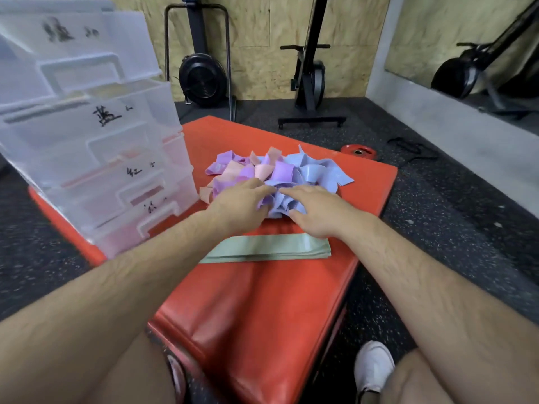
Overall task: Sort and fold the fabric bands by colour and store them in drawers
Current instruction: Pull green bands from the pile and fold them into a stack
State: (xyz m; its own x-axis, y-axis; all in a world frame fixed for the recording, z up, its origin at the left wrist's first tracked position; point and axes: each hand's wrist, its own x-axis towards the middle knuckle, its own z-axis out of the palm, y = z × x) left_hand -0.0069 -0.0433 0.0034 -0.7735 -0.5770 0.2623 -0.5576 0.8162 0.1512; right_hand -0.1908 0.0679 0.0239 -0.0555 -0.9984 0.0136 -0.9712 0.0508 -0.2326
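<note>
The task is judged to be at an early stage: only the green bands are dealt with, folded flat into one stack (268, 249) laid on the red mat (262, 301) just before the hands, and not yet put in a drawer. One loose pile (280, 173) of bands is left unsorted further along the mat, in three colours: purple, pink and blue. Its bands are too tangled to be counted, and the layers of the green stack cannot be counted either. One clear drawer unit (96, 141) is stood at the mat's left edge, with four labelled drawers seen; whether anything is stored in them cannot be told. The left hand (239, 205) is laid on purple bands and the right hand (315, 211) on blue ones at the pile's near edge; whether either is pinching fabric cannot be told.
</note>
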